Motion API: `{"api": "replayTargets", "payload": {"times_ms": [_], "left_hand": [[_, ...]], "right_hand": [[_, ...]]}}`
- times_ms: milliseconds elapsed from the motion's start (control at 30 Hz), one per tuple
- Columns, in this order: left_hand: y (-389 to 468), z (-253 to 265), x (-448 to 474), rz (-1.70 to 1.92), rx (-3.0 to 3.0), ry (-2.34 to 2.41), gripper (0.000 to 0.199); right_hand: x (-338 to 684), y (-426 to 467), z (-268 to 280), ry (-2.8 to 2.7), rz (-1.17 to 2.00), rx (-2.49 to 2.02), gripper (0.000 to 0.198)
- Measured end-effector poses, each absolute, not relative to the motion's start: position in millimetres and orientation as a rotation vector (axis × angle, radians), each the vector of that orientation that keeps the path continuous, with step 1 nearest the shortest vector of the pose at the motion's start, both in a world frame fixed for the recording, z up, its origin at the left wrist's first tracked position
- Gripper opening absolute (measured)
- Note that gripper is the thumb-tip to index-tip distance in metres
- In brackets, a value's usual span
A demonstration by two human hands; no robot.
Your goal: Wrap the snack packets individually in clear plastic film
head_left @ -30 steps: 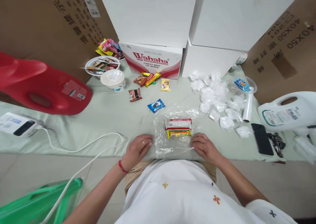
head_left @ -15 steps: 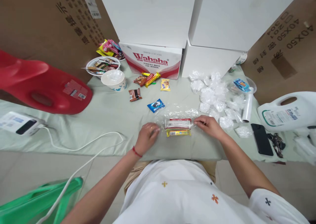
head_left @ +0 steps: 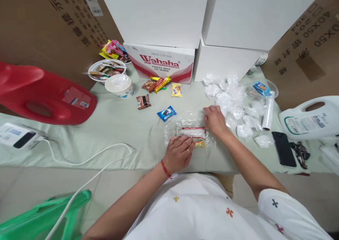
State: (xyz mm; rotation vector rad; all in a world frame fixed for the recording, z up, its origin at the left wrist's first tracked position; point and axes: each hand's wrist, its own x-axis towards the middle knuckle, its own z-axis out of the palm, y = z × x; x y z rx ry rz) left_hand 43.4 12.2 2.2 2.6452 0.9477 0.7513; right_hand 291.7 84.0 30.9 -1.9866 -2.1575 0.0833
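A sheet of clear plastic wrap point(head_left: 172, 127) is spread on the cloth in front of me. On it lie a red-and-white snack bar point(head_left: 194, 132) and, nearer me, a yellow snack bar point(head_left: 200, 144). My left hand point(head_left: 178, 153) lies palm down over the left part of the bars, fingers stretched together, hiding most of the yellow one. At the upper right edge of the wrap my right hand point(head_left: 215, 120) has its fingers bent and closed on the film. A blue snack packet point(head_left: 166, 113) is just beyond the wrap.
Several wrapped clear bundles point(head_left: 230, 99) lie to the right, beside a film roll point(head_left: 268, 113), a black phone point(head_left: 284, 149), keys point(head_left: 300, 154) and a white jug point(head_left: 312, 118). Leftward are a paper bowl point(head_left: 119, 86), a red jug point(head_left: 47, 95) and a white cable point(head_left: 106, 151). Boxes point(head_left: 161, 64) stand behind.
My left hand has moved right from beside the bars to on top of them. My right hand has shifted up to the far right part of the wrap.
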Motion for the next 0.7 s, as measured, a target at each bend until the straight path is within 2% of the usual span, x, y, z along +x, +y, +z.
{"api": "replayTargets", "payload": {"times_ms": [67, 133, 267, 433, 533, 700], "left_hand": [[16.6, -4.4, 53.9, 0.677, 2.634, 1.024, 0.043], [26.0, -10.3, 58.8, 0.637, 2.620, 1.099, 0.043], [38.6, -16.0, 57.5, 0.578, 2.639, 1.065, 0.042], [37.2, -20.5, 58.2, 0.568, 2.637, 1.073, 0.044], [38.5, -24.5, 59.1, 0.599, 2.613, 1.087, 0.044], [40.9, -29.5, 39.4, 0.845, 2.315, 0.912, 0.041]], "right_hand": [[280.2, 105.2, 26.1, -2.232, 0.151, -1.918, 0.048], [269.8, 124.7, 22.3, -2.305, 0.354, -1.941, 0.052], [262.3, 145.5, 31.2, -2.373, 0.749, -1.905, 0.021], [269.0, 116.4, 55.1, -2.428, 0.735, -1.528, 0.015], [268.0, 74.4, 50.8, -2.531, 0.709, -1.395, 0.023], [258.2, 20.5, 25.1, -2.681, 0.633, -1.362, 0.049]]}}
